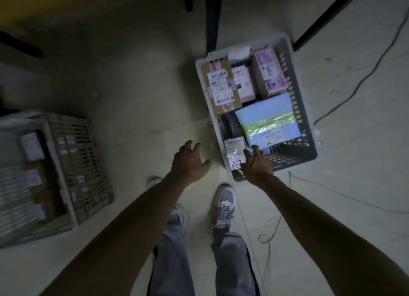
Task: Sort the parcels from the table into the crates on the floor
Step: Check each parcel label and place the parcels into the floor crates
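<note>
Grip splayed, empty: left hand (188,163), right hand (257,165).

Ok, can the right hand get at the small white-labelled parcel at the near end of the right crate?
Likely yes: the right hand, open, is right by the parcel, and nothing covers it in the crate.

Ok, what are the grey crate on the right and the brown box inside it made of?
Grey slotted crate: apparently moulded plastic, matt, given its slotted walls and rounded rim. Brown box-shaped parcel: probably cardboard, dull brown and square-edged, with a white paper label stuck on.
</note>
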